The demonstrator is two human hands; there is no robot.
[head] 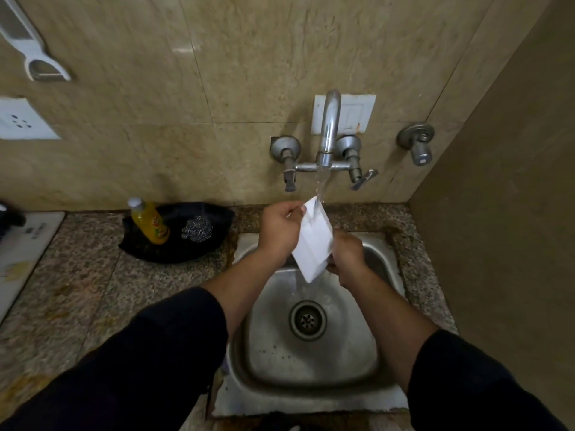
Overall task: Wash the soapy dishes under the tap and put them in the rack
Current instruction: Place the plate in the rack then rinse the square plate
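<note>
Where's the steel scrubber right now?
Head view, left of the sink: the steel scrubber sits in the black tray on the counter, just right of the yellow bottle.

The worktop [93, 290] is speckled brown-grey granite, stained in patches, running along the tiled wall into the right-hand corner. A steel sink [387, 247] is set into it on the right. Just left of the sink sits a shallow black dish [174, 255] (a yellow bottle [149, 223] and a steel scrubber [197, 228] sit in it). A white slab [25, 244] lies at the far left edge.
</note>
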